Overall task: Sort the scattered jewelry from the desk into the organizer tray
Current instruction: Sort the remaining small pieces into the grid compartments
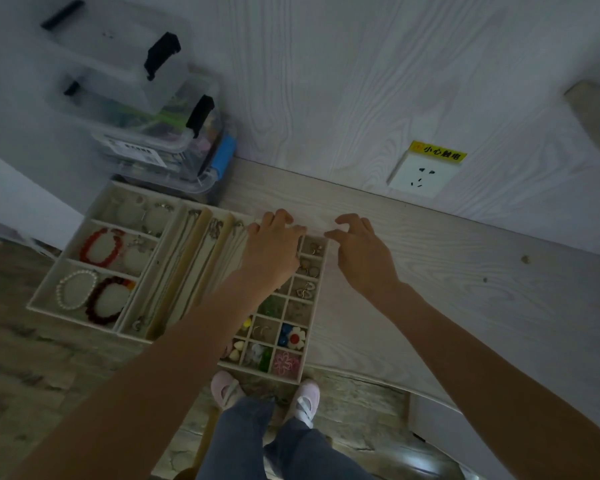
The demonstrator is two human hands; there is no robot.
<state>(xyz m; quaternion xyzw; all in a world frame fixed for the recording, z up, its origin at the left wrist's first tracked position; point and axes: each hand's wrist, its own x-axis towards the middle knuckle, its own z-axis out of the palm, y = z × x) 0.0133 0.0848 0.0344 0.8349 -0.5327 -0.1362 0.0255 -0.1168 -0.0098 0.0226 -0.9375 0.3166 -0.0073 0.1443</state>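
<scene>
Left hand [274,247] rests loosely curled on the tray [312,299], right hand [361,251] hovers relaxed at its 1 o'clock corner.

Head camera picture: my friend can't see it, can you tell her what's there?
Two bare hands reach over a beige jewelry organizer tray on a pale desk; the left hand hovers above its far end, the right hand beside it, fingers loosely curled. The tray holds bracelets, chains and small colorful pieces.
</scene>
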